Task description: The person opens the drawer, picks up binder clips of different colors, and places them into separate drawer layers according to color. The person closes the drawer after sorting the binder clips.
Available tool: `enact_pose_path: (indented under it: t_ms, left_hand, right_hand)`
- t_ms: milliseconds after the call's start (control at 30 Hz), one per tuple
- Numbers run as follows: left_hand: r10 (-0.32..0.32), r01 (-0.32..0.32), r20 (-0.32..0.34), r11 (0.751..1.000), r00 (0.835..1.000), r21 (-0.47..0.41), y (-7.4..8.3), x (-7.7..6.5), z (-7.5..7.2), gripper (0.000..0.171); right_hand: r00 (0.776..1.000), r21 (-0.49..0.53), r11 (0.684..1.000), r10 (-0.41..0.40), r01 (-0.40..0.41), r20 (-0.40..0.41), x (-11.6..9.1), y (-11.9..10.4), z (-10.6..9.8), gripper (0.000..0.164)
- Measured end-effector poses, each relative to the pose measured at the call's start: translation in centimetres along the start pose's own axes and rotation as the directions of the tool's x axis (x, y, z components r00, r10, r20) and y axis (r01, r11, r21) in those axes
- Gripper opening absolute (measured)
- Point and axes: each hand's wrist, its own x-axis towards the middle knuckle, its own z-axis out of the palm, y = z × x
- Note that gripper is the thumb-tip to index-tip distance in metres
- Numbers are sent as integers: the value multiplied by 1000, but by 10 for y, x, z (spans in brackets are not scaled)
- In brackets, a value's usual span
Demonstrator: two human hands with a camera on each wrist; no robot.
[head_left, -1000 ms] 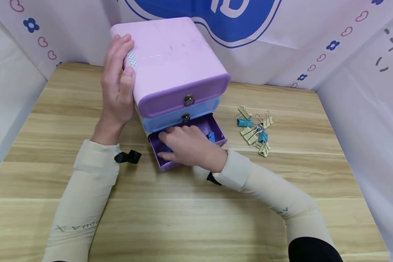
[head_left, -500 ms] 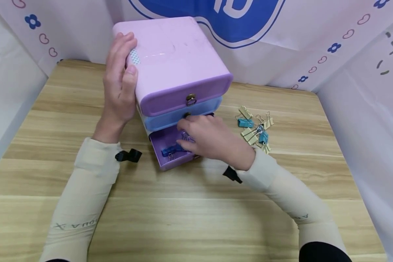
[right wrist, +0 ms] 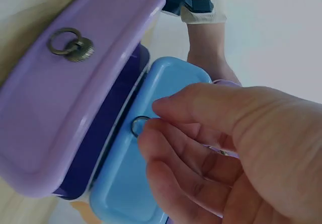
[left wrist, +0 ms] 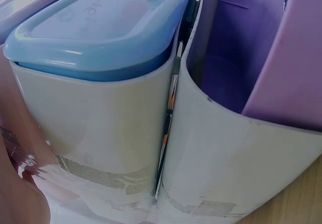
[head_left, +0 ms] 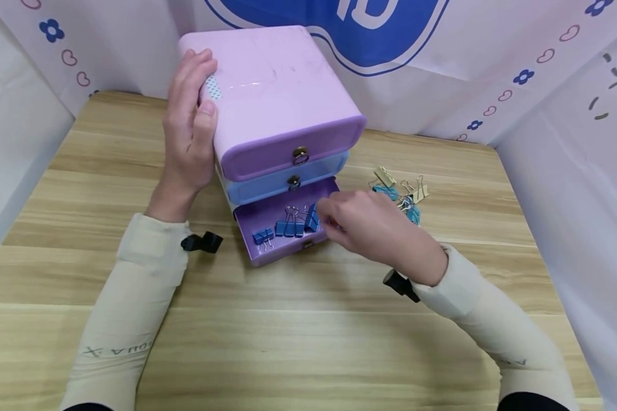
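A small chest of drawers [head_left: 272, 80] has a pink top, a purple upper drawer, a blue middle drawer [head_left: 267, 190] and a pulled-out purple bottom drawer [head_left: 249, 220]. Several blue binder clips [head_left: 290, 228] lie in that bottom drawer. My left hand [head_left: 187, 125] rests along the chest's upper left side, fingertips over the top edge. By the bottom drawer's right end hovers my right hand [head_left: 375, 225], partly covering it. In the right wrist view its fingers [right wrist: 168, 146] are loosely bent, with nothing seen between them.
Right of the chest lies a loose pile of yellow and teal binder clips [head_left: 385, 176], partly behind the right hand. The wooden table [head_left: 288, 337] ends at a white printed backdrop [head_left: 442, 97]. Ring pulls [head_left: 300, 156] stick out from the drawer fronts.
My right hand has risen out of the bottom drawer and moved right, uncovering the blue clips in it. My left hand stays on the chest.
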Motion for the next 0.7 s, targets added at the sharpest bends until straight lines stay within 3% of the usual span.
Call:
enact_pose_path:
  t_ms: [333,533,700]
  left_hand:
    - [-15,15,-12,1000,1000,-12,1,1,1,62]
    - [-15,15,-17,1000,1000,-14,2,1,2,62]
    - [-12,12,-20,1000,1000,-15,1,1,3,62]
  right_hand:
    - [996,-11,999,-40,41,81,-21,4,21,19]
    - [983,-31,998,-52,58,174,-26,6,38,23]
    - [977,-43,996,-65,75,202,-24,7,53,19]
